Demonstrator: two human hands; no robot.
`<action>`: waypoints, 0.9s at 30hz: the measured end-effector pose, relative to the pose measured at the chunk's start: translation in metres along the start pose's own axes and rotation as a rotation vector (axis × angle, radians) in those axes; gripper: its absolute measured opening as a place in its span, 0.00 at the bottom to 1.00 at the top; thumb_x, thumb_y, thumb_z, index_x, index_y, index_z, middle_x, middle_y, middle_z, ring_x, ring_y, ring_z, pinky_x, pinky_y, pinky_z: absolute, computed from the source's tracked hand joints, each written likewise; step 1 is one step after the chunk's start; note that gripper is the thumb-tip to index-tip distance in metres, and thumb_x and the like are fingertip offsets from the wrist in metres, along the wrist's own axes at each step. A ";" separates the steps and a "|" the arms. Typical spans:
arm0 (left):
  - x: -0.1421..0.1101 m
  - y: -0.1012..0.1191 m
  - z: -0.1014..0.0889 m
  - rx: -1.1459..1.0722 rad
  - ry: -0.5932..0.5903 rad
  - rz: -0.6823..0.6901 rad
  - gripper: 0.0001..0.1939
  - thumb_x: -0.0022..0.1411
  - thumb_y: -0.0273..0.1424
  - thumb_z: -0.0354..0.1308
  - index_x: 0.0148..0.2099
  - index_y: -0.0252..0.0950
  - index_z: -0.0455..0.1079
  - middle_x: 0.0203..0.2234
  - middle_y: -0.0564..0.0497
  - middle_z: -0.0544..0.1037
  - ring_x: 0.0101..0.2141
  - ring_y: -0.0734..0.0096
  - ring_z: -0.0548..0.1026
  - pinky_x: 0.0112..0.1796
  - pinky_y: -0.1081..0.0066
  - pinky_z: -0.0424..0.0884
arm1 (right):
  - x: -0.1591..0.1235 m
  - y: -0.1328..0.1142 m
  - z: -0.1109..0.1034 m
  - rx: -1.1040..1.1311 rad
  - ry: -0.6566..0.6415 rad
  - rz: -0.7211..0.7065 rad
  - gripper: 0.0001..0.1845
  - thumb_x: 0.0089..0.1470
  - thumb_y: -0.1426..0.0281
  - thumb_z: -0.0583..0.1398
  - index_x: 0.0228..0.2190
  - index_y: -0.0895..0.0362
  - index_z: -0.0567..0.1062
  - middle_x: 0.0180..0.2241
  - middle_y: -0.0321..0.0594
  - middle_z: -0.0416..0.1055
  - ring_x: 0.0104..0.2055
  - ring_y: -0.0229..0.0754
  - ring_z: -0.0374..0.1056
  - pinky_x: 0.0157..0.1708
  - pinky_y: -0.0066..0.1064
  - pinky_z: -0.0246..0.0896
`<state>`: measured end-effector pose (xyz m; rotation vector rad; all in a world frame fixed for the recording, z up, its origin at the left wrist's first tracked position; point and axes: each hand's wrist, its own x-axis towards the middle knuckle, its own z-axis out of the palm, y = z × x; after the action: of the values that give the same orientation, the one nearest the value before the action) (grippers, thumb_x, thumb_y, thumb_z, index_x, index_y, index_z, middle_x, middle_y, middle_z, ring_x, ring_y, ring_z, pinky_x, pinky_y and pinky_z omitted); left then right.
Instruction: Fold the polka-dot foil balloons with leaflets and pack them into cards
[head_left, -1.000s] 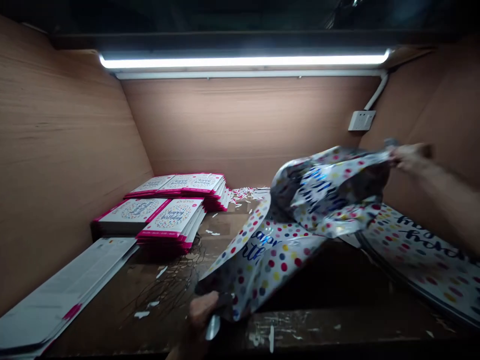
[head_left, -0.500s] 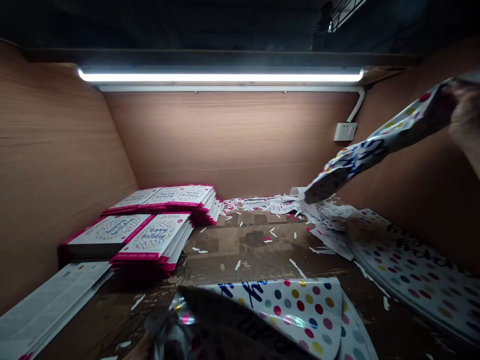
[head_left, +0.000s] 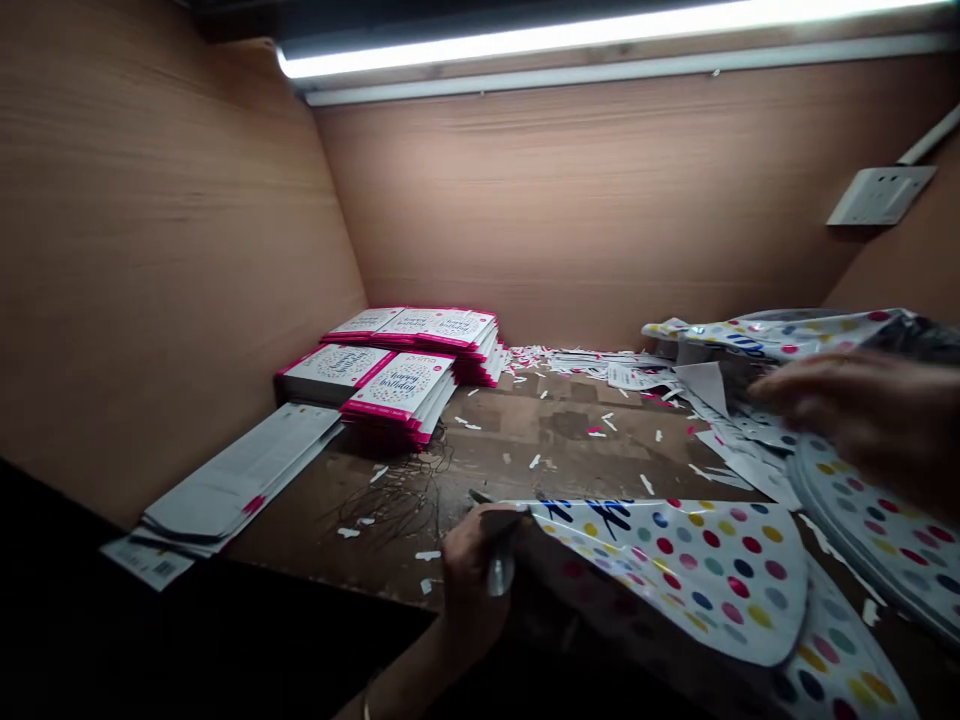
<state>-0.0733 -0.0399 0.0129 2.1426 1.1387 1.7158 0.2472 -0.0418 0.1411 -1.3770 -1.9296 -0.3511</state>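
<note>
Your left hand [head_left: 472, 570] clenches a silver tool [head_left: 499, 572] against the polka-dot foil balloon [head_left: 675, 570], which has come down onto the counter [head_left: 510, 440] at lower right. Your right hand [head_left: 862, 420] hovers over paper scraps [head_left: 742, 440], its grip unclear.

Foil balloon [head_left: 697, 580] cut off below, right hand [head_left: 847, 420] cut off rightward

Head-worn camera, looking forward and down.
It faces the wooden back wall [head_left: 570, 210] across the desk [head_left: 555, 440], sitting close above the desk.
</note>
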 end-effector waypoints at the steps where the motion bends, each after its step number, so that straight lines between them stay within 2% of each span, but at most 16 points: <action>1: 0.005 0.007 0.004 -0.038 -0.018 0.007 0.08 0.56 0.24 0.52 0.32 0.36 0.72 0.27 0.51 0.78 0.28 0.71 0.76 0.30 0.75 0.71 | -0.007 -0.034 0.006 0.193 -0.121 -0.106 0.10 0.56 0.64 0.54 0.31 0.52 0.75 0.33 0.42 0.72 0.34 0.40 0.68 0.32 0.31 0.58; 3: 0.012 0.020 0.009 -0.092 -0.045 0.032 0.07 0.57 0.24 0.52 0.32 0.36 0.72 0.25 0.52 0.78 0.27 0.73 0.75 0.30 0.77 0.69 | -0.016 -0.088 0.023 0.315 -0.350 -0.129 0.09 0.56 0.65 0.54 0.30 0.50 0.75 0.31 0.40 0.71 0.29 0.39 0.66 0.27 0.30 0.58; 4: 0.015 0.025 0.011 -0.111 -0.057 0.049 0.06 0.57 0.24 0.53 0.32 0.36 0.71 0.25 0.52 0.77 0.26 0.74 0.75 0.29 0.77 0.69 | -0.018 -0.104 0.034 0.326 -0.400 -0.120 0.07 0.54 0.65 0.56 0.30 0.50 0.75 0.31 0.40 0.71 0.28 0.39 0.65 0.26 0.30 0.57; 6: 0.018 0.033 0.012 -0.142 -0.090 0.071 0.06 0.58 0.24 0.53 0.33 0.36 0.71 0.25 0.53 0.77 0.26 0.74 0.74 0.29 0.77 0.67 | -0.018 -0.117 0.057 0.408 -0.489 -0.082 0.08 0.53 0.66 0.57 0.34 0.50 0.76 0.32 0.40 0.70 0.29 0.40 0.66 0.27 0.30 0.57; 8: 0.019 0.036 0.012 -0.175 -0.136 0.071 0.08 0.59 0.25 0.51 0.36 0.36 0.72 0.25 0.52 0.77 0.26 0.74 0.73 0.29 0.77 0.67 | -0.017 -0.113 0.074 0.574 -0.534 -0.060 0.09 0.54 0.67 0.57 0.34 0.50 0.77 0.31 0.38 0.70 0.30 0.39 0.66 0.28 0.28 0.58; 10: 0.020 0.035 0.012 -0.218 -0.195 0.030 0.10 0.60 0.26 0.48 0.36 0.35 0.72 0.24 0.52 0.76 0.25 0.74 0.72 0.27 0.77 0.66 | -0.018 -0.105 0.083 0.689 -0.517 -0.060 0.10 0.55 0.67 0.56 0.31 0.52 0.78 0.29 0.38 0.69 0.28 0.37 0.66 0.28 0.26 0.58; 14: 0.020 0.031 0.011 -0.255 -0.291 -0.162 0.12 0.62 0.30 0.47 0.32 0.34 0.71 0.22 0.54 0.73 0.22 0.76 0.69 0.25 0.77 0.63 | -0.023 -0.103 0.087 0.690 -0.420 -0.056 0.12 0.55 0.70 0.54 0.29 0.54 0.78 0.28 0.39 0.70 0.27 0.37 0.65 0.26 0.27 0.56; 18: 0.020 0.031 0.011 -0.265 -0.274 -0.203 0.12 0.61 0.30 0.49 0.30 0.34 0.71 0.20 0.55 0.71 0.21 0.77 0.65 0.24 0.77 0.60 | -0.025 -0.110 0.090 0.728 -0.331 0.037 0.08 0.51 0.70 0.56 0.26 0.54 0.76 0.23 0.37 0.68 0.26 0.37 0.63 0.26 0.28 0.54; 21: 0.021 0.031 0.011 -0.355 -0.268 -0.233 0.12 0.60 0.30 0.49 0.31 0.32 0.72 0.18 0.55 0.68 0.20 0.79 0.62 0.22 0.78 0.58 | -0.024 -0.111 0.095 0.770 -0.335 0.223 0.07 0.45 0.70 0.58 0.18 0.56 0.71 0.18 0.34 0.64 0.23 0.36 0.59 0.24 0.28 0.51; 24: 0.020 0.030 0.013 -0.465 -0.268 -0.329 0.14 0.60 0.31 0.49 0.28 0.31 0.71 0.16 0.55 0.65 0.19 0.81 0.59 0.20 0.79 0.55 | -0.020 -0.111 0.097 0.919 -0.429 0.464 0.09 0.41 0.66 0.59 0.16 0.57 0.67 0.16 0.33 0.60 0.21 0.35 0.54 0.22 0.27 0.47; 27: 0.016 0.027 0.016 -0.486 -0.203 -0.419 0.14 0.58 0.32 0.51 0.24 0.30 0.70 0.16 0.55 0.65 0.19 0.80 0.60 0.20 0.79 0.56 | -0.017 -0.112 0.096 1.092 -0.516 0.587 0.10 0.38 0.65 0.61 0.16 0.57 0.67 0.17 0.34 0.62 0.22 0.35 0.56 0.23 0.28 0.50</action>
<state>-0.0460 -0.0432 0.0354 1.6047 0.9138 1.3739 0.1103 -0.0403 0.0835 -1.1849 -1.5025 1.2551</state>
